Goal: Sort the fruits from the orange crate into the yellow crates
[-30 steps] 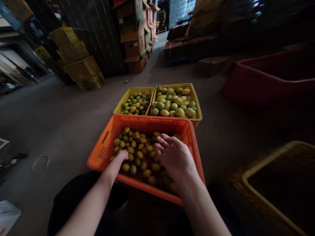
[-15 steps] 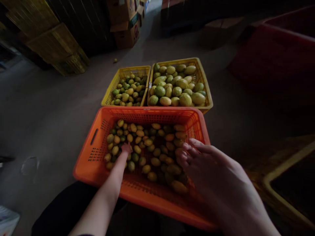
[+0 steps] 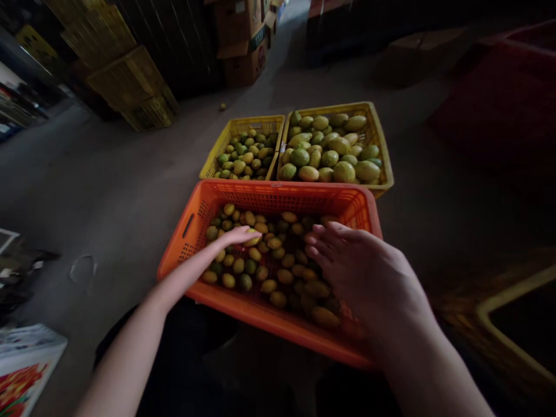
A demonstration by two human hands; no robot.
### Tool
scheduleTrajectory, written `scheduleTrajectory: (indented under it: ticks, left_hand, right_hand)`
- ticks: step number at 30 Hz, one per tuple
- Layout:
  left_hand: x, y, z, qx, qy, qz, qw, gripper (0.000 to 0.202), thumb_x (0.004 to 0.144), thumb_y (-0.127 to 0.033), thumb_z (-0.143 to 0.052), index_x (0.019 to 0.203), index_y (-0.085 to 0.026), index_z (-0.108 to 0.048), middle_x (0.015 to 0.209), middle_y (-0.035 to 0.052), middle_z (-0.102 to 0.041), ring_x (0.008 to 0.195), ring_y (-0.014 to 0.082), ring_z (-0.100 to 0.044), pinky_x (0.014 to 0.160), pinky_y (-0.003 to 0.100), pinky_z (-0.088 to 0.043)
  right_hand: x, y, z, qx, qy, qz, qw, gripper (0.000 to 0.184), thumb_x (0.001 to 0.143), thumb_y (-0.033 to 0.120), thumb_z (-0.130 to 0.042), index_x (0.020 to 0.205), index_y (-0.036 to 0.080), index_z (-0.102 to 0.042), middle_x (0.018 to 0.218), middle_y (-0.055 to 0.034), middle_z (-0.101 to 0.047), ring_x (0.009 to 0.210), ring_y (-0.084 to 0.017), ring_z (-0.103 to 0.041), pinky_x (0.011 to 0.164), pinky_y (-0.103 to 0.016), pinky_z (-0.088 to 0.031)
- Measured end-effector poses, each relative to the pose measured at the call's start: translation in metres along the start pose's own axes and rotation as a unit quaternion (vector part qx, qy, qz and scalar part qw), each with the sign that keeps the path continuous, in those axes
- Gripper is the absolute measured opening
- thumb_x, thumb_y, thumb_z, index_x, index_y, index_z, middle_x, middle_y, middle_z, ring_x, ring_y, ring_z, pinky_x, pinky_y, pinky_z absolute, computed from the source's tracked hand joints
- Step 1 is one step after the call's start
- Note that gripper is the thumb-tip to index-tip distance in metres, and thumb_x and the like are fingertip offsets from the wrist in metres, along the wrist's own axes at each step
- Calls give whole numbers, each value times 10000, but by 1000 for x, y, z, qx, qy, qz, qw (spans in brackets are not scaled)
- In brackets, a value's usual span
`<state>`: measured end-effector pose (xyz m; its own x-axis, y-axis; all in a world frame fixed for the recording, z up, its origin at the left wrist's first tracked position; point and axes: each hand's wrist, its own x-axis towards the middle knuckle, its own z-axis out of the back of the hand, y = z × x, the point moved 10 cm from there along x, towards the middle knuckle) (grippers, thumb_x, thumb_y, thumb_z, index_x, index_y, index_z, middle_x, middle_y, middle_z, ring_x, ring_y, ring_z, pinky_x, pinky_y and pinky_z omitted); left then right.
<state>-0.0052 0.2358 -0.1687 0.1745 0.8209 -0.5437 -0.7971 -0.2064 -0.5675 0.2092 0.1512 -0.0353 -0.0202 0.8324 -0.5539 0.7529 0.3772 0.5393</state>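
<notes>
Many yellow and green lemons (image 3: 287, 277) lie loose on the floor of an orange plastic crate (image 3: 174, 249). My left hand (image 3: 238, 235) is over the left half of this crate, its fingers closed around a yellow lemon (image 3: 253, 237). Above the crate's right side, my right hand (image 3: 351, 255) is held flat with its fingers stretched out and slightly apart. Nothing shows in it, though its palm side is partly hidden. The hand covers some of the fruit below.
Beyond the orange crate stand two yellow crates: a left one (image 3: 212, 157) with smaller fruit and a right one (image 3: 384, 147) with larger fruit. Stacked crates (image 3: 125, 78) and cardboard boxes (image 3: 241, 61) stand farther back. Another yellow-rimmed crate (image 3: 516, 292) is at the right.
My left hand has risen from among the lemons and moved right, now with a lemon in it. My right hand stays over the right side. The view has shifted left.
</notes>
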Motion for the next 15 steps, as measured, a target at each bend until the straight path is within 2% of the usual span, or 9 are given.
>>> scheduleTrajectory:
  ticks: [2, 5, 7, 8, 9, 11, 12, 14, 15]
  left_hand:
    - [-30, -41, 13, -43, 56, 1, 998, 533, 811, -574, -484, 1092, -123, -527, 943, 87, -653, 677, 159, -619, 597, 256, -491]
    - [-91, -112, 35, -130, 125, -46, 983, 601, 863, -588, -373, 1279, -157, -420, 1096, 120, -619, 638, 141, -630, 612, 283, -500]
    - [-124, -140, 53, -143, 127, -67, 979, 627, 884, -601, -277, 1330, -172, -379, 1169, 126, -597, 664, 138, -642, 668, 299, -510]
    - [-132, -145, 64, -136, 105, -81, 982, 631, 887, -598, -262, 1341, -172, -367, 1205, 131, -583, 682, 137, -645, 694, 302, -511]
    - [-135, -143, 74, -118, 71, -92, 986, 632, 889, -594, -256, 1337, -164, -372, 1229, 136, -571, 697, 136, -646, 713, 301, -510]
    - [-123, -120, 93, -51, -12, -96, 994, 600, 894, -571, -274, 1295, -149, -418, 1254, 139, -556, 722, 132, -646, 724, 285, -504]
    - [-111, -99, 97, -6, -44, -82, 996, 569, 902, -550, -271, 1257, -145, -455, 1236, 131, -568, 733, 130, -648, 723, 275, -499]
    - [-81, -36, 95, 135, -78, 36, 987, 474, 905, -510, -303, 1136, -175, -547, 1130, 83, -633, 788, 152, -657, 742, 268, -488]
    - [-67, -8, 90, 164, -81, 69, 981, 420, 889, -483, -380, 1066, -163, -588, 1085, 96, -652, 872, 200, -652, 776, 293, -480]
  right_hand:
    - [-6, -4, -4, -12, -25, -4, 1000, 93, 704, 184, -513, 689, 214, -600, 861, -32, -666, 775, -168, -636, 679, -301, -540]
    - [-14, -20, -11, -17, -41, -44, 998, 110, 743, 302, -543, 823, 268, -610, 834, -5, -651, 739, -182, -623, 644, -340, -542]
    - [-18, -30, -23, 15, 0, -72, 997, 159, 740, 367, -572, 867, 274, -596, 787, 3, -645, 705, -192, -622, 633, -365, -548]
    - [-21, -33, -29, 35, 24, -85, 996, 168, 738, 374, -580, 861, 259, -588, 763, 2, -642, 691, -194, -625, 627, -368, -550]
    - [-23, -36, -33, 51, 43, -98, 993, 167, 738, 366, -585, 849, 241, -581, 739, -1, -639, 678, -196, -627, 616, -362, -550]
    - [-26, -39, -35, 73, 55, -115, 989, 146, 736, 331, -592, 823, 215, -571, 692, -8, -631, 648, -192, -626, 566, -324, -539]
    - [-27, -38, -34, 81, 52, -118, 988, 135, 734, 313, -596, 816, 210, -568, 676, -10, -627, 633, -188, -621, 538, -303, -528]
    - [-27, -33, -28, 100, 36, -107, 989, 117, 726, 282, -604, 809, 211, -563, 660, -4, -621, 603, -172, -605, 502, -273, -508]
    - [-26, -30, -25, 107, 23, -101, 989, 109, 725, 272, -605, 805, 214, -561, 657, 1, -616, 594, -168, -599, 494, -268, -503]
